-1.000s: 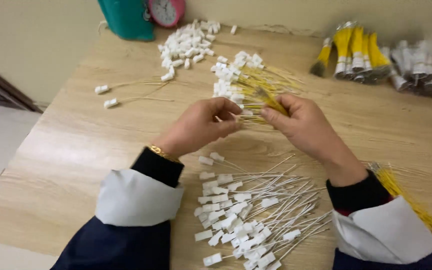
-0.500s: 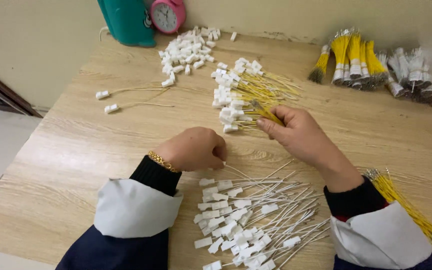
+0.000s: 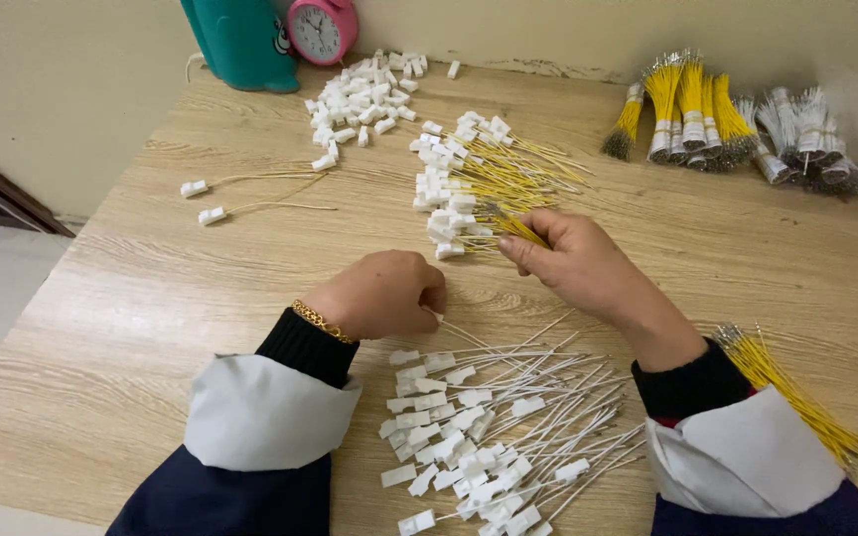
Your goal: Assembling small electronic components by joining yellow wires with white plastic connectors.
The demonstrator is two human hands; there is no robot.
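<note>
Yellow wires (image 3: 508, 179) on wooden table (image 3: 151, 298).

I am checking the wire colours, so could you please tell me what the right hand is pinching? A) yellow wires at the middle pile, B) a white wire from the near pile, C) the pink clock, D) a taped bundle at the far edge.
A: the right hand pinches yellow wires at the middle pile.

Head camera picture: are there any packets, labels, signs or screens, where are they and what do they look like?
Clock: back edge of the table, round, pink rim, white dial.
Teal container: left of the clock, smooth, partly cut off.
Wire bundles: back right, yellow, banded with pale wraps.
Clear bags: far right, holding pale wires.
No signs or screens.
</note>
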